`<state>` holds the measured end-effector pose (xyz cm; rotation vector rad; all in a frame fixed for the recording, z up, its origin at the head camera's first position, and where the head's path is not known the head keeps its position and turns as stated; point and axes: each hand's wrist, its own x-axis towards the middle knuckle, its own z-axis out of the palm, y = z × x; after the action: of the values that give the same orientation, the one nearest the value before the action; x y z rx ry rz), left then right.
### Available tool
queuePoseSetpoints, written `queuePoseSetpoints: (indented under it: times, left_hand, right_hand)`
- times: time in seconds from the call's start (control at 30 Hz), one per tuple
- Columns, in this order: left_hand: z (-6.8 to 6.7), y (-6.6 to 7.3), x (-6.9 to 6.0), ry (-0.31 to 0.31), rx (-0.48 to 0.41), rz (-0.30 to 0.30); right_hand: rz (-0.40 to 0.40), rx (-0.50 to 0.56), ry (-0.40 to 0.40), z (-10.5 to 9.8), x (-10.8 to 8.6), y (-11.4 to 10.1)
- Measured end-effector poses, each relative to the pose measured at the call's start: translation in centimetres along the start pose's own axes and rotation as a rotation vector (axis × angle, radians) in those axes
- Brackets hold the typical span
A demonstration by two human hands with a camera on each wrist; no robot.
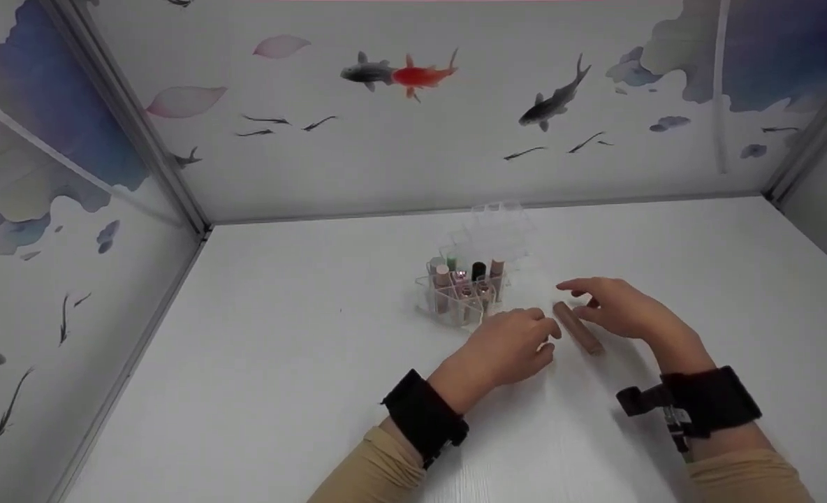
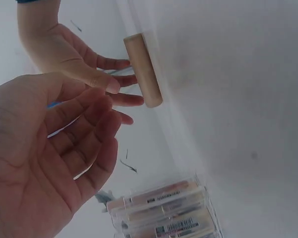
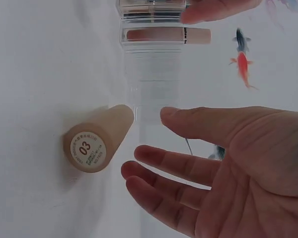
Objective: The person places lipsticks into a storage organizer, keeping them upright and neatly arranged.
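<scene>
A beige cosmetic tube (image 1: 578, 328) lies on its side on the white table between the two hands. Its round end, seen in the right wrist view, carries a label (image 3: 88, 151) reading "03". Close to its right side is my right hand (image 1: 626, 307), fingers spread and relaxed, holding nothing. My left hand (image 1: 508, 347) hovers left of the tube with loosely bent fingers and an empty palm (image 2: 35, 163). Just beyond the left hand stands a clear organizer (image 1: 448, 320) with several upright cosmetic tubes and small bottles in its compartments; the left hand partly covers its front in the head view.
Behind the filled compartments, further clear plastic tiers (image 1: 494, 234) rise near the back wall (image 1: 385, 168), which is printed with fish. A side panel (image 1: 71, 230) bounds the table on the left. Black straps (image 1: 424, 417) with cameras sit on both wrists.
</scene>
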<state>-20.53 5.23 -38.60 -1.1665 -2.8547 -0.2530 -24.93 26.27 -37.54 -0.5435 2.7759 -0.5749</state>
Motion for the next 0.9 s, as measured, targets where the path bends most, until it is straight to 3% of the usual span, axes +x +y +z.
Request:
queuePoseSetpoints:
  times: [0.17, 0.33, 0.57, 0.77, 0.9]
  left_hand:
    - [0.4, 1.4, 0.8, -0.157, -0.006, -0.009]
    - [0.7, 1.7, 1.0, -0.196, 0.042, -0.1]
    - [1.4, 1.3, 1.2, -0.155, 0.018, -0.201]
    - [1.7, 1.4, 1.6, -0.097, -0.08, -0.263]
    - [1.7, 1.4, 1.7, -0.068, -0.15, -0.327]
  right_hand:
    - [0.011, 0.017, -0.061, 0.4, 0.5, 0.1]
    - [-0.001, 0.008, -0.07, 1.1, 1.2, -0.2]
    - [-0.033, 0.029, -0.052, 1.8, 1.6, -1.1]
    - [0.014, 0.096, -0.03, 2.2, 1.7, -1.3]
    - [-0.018, 0.162, -0.011, 2.3, 1.4, -1.2]
